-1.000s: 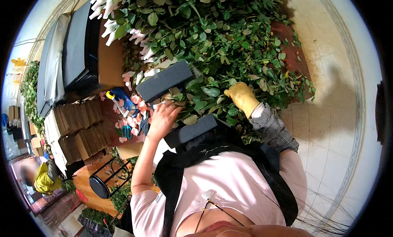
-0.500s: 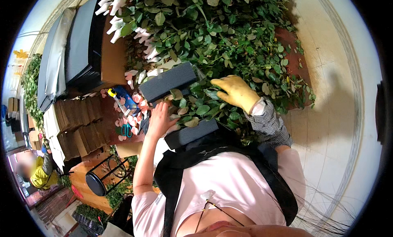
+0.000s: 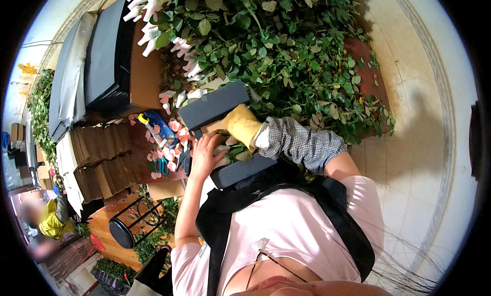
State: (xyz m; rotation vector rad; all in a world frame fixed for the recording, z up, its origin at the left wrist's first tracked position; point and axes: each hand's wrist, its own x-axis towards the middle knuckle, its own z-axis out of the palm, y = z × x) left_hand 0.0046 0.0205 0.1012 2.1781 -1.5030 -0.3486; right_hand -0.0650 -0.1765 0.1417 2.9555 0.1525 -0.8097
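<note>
My bare left hand (image 3: 204,157) is at the left end of a trough between two dark grey ridged blocks. Its fingers and thumb curl around something at the ends of leafy stems (image 3: 239,151), and what they grip is hidden. My right hand (image 3: 242,127), in a yellow glove, reaches across over those stems, close to my left fingertips. The glove's fingertips point down and are hidden, so their grip does not show. The far block (image 3: 215,105) lies just beyond both hands. The near block (image 3: 244,171) rests against my black apron.
A large heap of leafy stems (image 3: 286,55) covers the far table, with white-sleeved flower heads (image 3: 151,35) at its left. Left of my hands lie pink petals, teal-handled scissors (image 3: 161,166), stacked brown cardboard (image 3: 99,142) and dark sheets (image 3: 105,60). A stool (image 3: 121,232) stands lower left; people are beyond.
My gloved right hand has moved left from above the leaves to beside my left hand. Leaves that spread right between the blocks are now gathered or covered by my right arm.
</note>
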